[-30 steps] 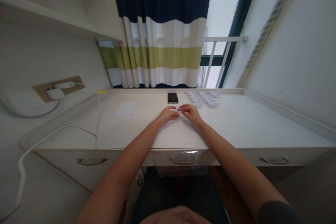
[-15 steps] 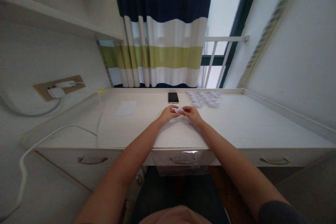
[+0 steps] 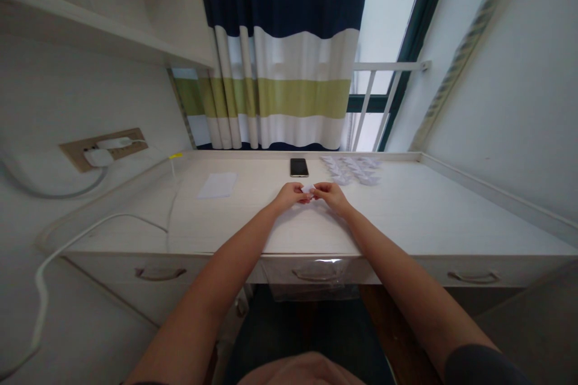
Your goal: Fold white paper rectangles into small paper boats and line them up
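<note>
Folded paper (image 3: pixel 308 189) is pinched between the left hand (image 3: pixel 290 195) and the right hand (image 3: pixel 332 197), just in front of a phone (image 3: pixel 298 167) on a white desk (image 3: pixel 419 210). Both hands are closed on it, with the fingers curled in and the fingertips meeting at the paper; most of its shape is hidden by them, so its exact folds cannot be told. Beyond the right hand, many small folded pieces (image 3: pixel 350 170) are laid out in loose rows, and a good number are thus seen as already folded. A flat sheet (image 3: pixel 217 185) is left unfolded on the desk, well to the left of the hands. How many more sheets remain cannot be told from this view. A cable (image 3: pixel 103 222) is run along the desk's left side from a wall socket (image 3: pixel 103 149), and a striped curtain (image 3: pixel 275 54) is hung beyond the desk.
</note>
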Available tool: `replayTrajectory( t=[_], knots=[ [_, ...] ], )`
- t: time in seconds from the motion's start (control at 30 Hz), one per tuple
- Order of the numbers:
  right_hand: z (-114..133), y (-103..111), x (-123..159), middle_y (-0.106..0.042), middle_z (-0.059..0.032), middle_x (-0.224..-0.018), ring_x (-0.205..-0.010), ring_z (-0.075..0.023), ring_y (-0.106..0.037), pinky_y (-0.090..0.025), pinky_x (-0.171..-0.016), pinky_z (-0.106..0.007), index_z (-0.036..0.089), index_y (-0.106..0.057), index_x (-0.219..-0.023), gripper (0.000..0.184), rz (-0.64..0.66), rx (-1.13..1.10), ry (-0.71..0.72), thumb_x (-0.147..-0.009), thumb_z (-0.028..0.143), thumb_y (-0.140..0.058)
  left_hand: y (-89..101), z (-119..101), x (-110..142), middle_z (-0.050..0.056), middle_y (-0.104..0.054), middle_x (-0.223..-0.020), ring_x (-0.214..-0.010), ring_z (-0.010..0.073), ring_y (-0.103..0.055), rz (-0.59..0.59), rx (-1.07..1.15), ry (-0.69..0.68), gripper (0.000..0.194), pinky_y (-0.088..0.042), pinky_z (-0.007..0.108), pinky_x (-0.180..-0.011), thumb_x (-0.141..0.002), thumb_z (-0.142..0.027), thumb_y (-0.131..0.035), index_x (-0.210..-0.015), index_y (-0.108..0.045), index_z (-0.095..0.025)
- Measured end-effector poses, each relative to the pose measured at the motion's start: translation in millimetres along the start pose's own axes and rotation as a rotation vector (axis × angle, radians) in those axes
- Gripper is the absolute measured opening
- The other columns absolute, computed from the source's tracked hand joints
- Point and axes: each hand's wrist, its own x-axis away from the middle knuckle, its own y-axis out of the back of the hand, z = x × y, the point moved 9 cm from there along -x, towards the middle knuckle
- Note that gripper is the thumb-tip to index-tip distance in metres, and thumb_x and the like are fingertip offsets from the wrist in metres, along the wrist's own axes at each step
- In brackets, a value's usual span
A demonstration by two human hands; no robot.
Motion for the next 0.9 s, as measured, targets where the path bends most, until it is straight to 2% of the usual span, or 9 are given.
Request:
replayTrajectory(
  t=[0.2, 0.37, 0.53, 0.7, 0.8, 0.9],
  knots=[
    [-2, 2, 0, -0.053, 0.0012, -0.048, -0.046, -0.0086, -0.044, -0.034, -0.047, -0.022, 0.014, -0.059, -0.057, 0.029, -0.016, 0.048, -0.008, -0.057, 0.042, -0.063, -2.4, 7, 1, 0.003, -0.063, -0.059, -0.055, 0.0117, -0.059, 0.012, 0.044, 0.048, 0.029, -0.048, 0.029, -0.064, -0.052, -0.022, -0.074, -0.067, -0.051, -0.012],
    [-1, 1, 0, -0.054, 0.0015, -0.05, -0.046, -0.0081, -0.044, -0.036, -0.048, -0.022, 0.014, -0.059, -0.057, 0.029, -0.03, 0.022, -0.025, -0.057, 0.043, -0.063, -4.8, 14, -2, 0.001, -0.061, -0.057, -0.053, 0.0105, -0.058, 0.044, -0.012, 0.077, 0.029, -0.047, 0.03, -0.066, -0.052, -0.022, -0.073, -0.063, -0.05, -0.011],
    [2, 1, 3, -0.053, 0.0025, -0.051, -0.048, -0.0075, -0.045, -0.037, -0.05, -0.022, 0.014, -0.057, -0.055, 0.026, 0.0, -0.065, -0.011, -0.057, 0.04, -0.065, -9.9, 7, 0, 0.001, -0.061, -0.06, -0.054, 0.0101, -0.058, 0.118, -0.022, 0.027, 0.031, -0.047, 0.028, -0.062, -0.05, -0.027, -0.074, -0.063, -0.05, -0.011],
    [-3, -4, 6, -0.054, 0.0032, -0.055, -0.052, -0.0078, -0.049, -0.039, -0.053, -0.021, 0.015, -0.054, -0.055, 0.025, 0.041, -0.241, -0.088, -0.056, 0.037, -0.066, -13.6, -1, 4, 0.001, -0.061, -0.06, -0.053, 0.01, -0.057, 0.154, -0.018, -0.014, 0.031, -0.046, 0.026, -0.059, -0.05, -0.029, -0.073, -0.064, -0.051, -0.011],
    [-5, -3, 6, -0.055, 0.003, -0.057, -0.052, -0.0079, -0.049, -0.039, -0.052, -0.022, 0.015, -0.057, -0.06, 0.025, 0.026, -0.224, -0.105, -0.055, 0.038, -0.067, -14.0, 0, 4, 0.0, -0.061, -0.059, -0.053, 0.0096, -0.056, 0.146, -0.04, -0.001, 0.028, -0.045, 0.026, -0.058, -0.052, -0.026, -0.071, -0.064, -0.051, -0.011],
    [-4, -1, 4, -0.052, 0.0034, -0.051, -0.048, -0.0072, -0.045, -0.036, -0.05, -0.022, 0.015, -0.056, -0.057, 0.026, 0.006, -0.172, -0.08, -0.055, 0.039, -0.066, -15.3, 2, 5, -0.001, -0.06, -0.057, -0.052, 0.0096, -0.056, 0.145, -0.077, 0.016, 0.025, -0.044, 0.025, -0.057, -0.052, -0.024, -0.07, -0.061, -0.051, -0.011]
  ],
)
